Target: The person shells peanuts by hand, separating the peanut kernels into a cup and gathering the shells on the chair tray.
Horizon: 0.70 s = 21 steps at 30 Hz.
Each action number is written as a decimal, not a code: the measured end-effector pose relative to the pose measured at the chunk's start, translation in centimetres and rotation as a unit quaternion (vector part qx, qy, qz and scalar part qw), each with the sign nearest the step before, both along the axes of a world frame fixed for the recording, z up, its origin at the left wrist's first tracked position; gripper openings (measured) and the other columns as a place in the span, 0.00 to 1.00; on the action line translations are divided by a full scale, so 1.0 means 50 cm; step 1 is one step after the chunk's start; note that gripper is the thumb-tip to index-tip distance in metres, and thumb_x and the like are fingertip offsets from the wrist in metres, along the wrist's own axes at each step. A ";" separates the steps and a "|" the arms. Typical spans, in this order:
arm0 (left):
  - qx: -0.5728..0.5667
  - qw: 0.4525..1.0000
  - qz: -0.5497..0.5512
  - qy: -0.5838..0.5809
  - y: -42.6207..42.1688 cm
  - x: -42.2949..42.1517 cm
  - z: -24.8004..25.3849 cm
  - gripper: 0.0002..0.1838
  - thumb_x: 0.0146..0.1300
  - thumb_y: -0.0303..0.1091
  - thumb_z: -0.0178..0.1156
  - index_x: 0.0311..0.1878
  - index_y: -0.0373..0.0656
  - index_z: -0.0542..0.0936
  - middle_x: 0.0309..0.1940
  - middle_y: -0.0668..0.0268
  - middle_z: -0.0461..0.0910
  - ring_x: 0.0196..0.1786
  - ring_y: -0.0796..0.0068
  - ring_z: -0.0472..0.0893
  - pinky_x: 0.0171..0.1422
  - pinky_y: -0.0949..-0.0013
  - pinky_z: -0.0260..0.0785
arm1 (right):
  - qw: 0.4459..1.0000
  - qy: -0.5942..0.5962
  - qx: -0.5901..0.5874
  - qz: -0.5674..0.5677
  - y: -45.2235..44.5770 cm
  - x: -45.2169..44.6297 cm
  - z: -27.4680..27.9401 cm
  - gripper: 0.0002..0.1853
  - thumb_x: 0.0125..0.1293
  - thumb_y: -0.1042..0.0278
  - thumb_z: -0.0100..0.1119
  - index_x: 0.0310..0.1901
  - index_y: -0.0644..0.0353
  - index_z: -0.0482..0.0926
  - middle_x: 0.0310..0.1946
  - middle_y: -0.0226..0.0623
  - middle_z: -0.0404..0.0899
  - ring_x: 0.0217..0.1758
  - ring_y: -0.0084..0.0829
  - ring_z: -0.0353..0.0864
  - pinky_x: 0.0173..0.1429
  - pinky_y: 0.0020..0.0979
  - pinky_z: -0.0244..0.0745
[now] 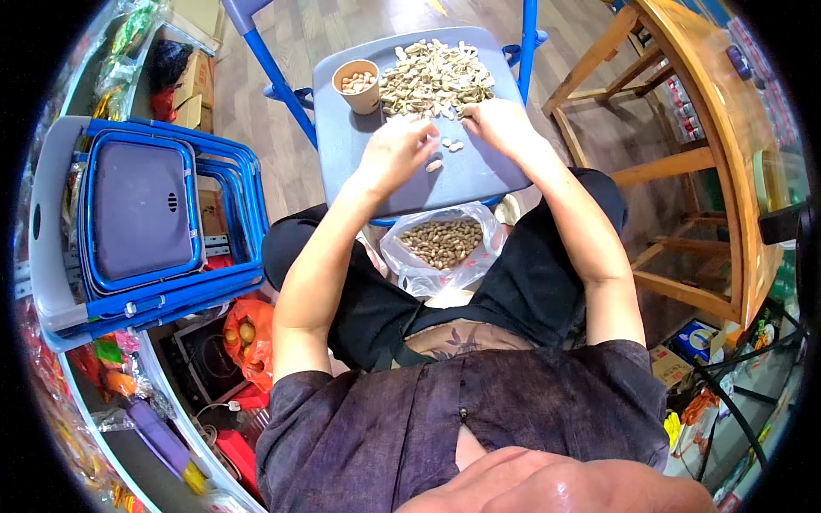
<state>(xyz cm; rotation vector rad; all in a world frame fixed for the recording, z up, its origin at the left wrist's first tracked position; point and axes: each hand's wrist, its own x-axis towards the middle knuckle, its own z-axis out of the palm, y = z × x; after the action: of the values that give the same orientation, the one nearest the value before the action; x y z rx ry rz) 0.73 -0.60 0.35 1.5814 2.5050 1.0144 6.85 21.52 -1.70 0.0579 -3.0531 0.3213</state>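
On the seat of a blue-grey folding chair lies a pile of peanut shells, pale and mostly broken open. A paper cup left of the pile holds shelled peanuts. My left hand hovers below the cup, fingers loosely bent and apart, slightly blurred, with nothing visible in them. My right hand is at the pile's lower right edge, thumb and fingertips pinched together; what is between them is hidden. A few loose peanuts lie between the hands.
A clear plastic bag of unshelled peanuts sits between my knees. Folded blue chairs stand at left, above an orange bag. A wooden table or stool frame stands at right, with packed shelves around.
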 end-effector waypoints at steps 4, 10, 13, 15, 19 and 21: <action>-0.090 0.996 0.003 -0.007 -0.009 0.030 -0.034 0.12 0.56 0.39 0.65 0.39 0.44 0.78 0.32 0.60 0.76 0.41 0.59 0.79 0.46 0.59 0.71 | 0.999 0.017 0.003 -0.030 -0.003 0.013 0.016 0.12 0.61 0.58 0.57 0.34 0.58 0.81 0.27 0.46 0.82 0.36 0.45 0.84 0.41 0.46 0.77; -0.047 0.998 0.033 -0.004 -0.008 0.036 -0.053 0.08 0.58 0.36 0.64 0.35 0.43 0.78 0.33 0.59 0.76 0.42 0.57 0.78 0.46 0.58 0.71 | 0.998 0.037 -0.013 -0.044 -0.030 0.030 0.024 0.14 0.62 0.55 0.58 0.38 0.58 0.81 0.30 0.46 0.82 0.37 0.46 0.84 0.42 0.45 0.77; -0.028 0.998 0.052 -0.014 -0.009 0.032 -0.054 0.07 0.57 0.34 0.64 0.35 0.42 0.79 0.33 0.58 0.77 0.42 0.54 0.78 0.47 0.57 0.71 | 0.997 0.014 -0.072 0.000 -0.050 0.040 0.031 0.15 0.61 0.54 0.58 0.39 0.58 0.81 0.31 0.46 0.82 0.37 0.46 0.83 0.43 0.44 0.77; -0.023 0.998 0.061 -0.012 -0.008 0.027 -0.053 0.08 0.58 0.35 0.63 0.37 0.42 0.79 0.33 0.59 0.78 0.40 0.58 0.79 0.46 0.60 0.71 | 0.998 -0.001 -0.055 0.012 -0.062 0.040 0.021 0.16 0.61 0.53 0.58 0.39 0.57 0.81 0.30 0.46 0.82 0.37 0.46 0.83 0.43 0.44 0.77; 0.046 0.970 0.108 -0.213 0.001 0.021 -0.062 0.08 0.64 0.35 0.61 0.40 0.41 0.80 0.35 0.65 0.80 0.36 0.74 0.78 0.43 0.69 0.71 | 0.998 -0.043 -0.034 0.015 -0.081 0.034 0.029 0.14 0.62 0.54 0.56 0.35 0.58 0.81 0.28 0.46 0.82 0.36 0.46 0.83 0.43 0.46 0.77; 0.089 0.913 0.081 -0.390 0.000 -0.001 -0.064 0.08 0.65 0.35 0.60 0.41 0.41 0.80 0.36 0.67 0.81 0.35 0.78 0.76 0.42 0.71 0.70 | 0.998 -0.056 -0.022 0.017 -0.081 0.031 0.033 0.14 0.62 0.55 0.55 0.34 0.58 0.81 0.27 0.46 0.82 0.36 0.46 0.83 0.42 0.46 0.77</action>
<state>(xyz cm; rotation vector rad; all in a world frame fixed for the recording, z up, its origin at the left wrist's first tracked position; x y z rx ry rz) 0.69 -0.58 -2.88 0.7385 2.0207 1.5394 8.38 17.45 -0.04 0.0938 -3.1568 0.4070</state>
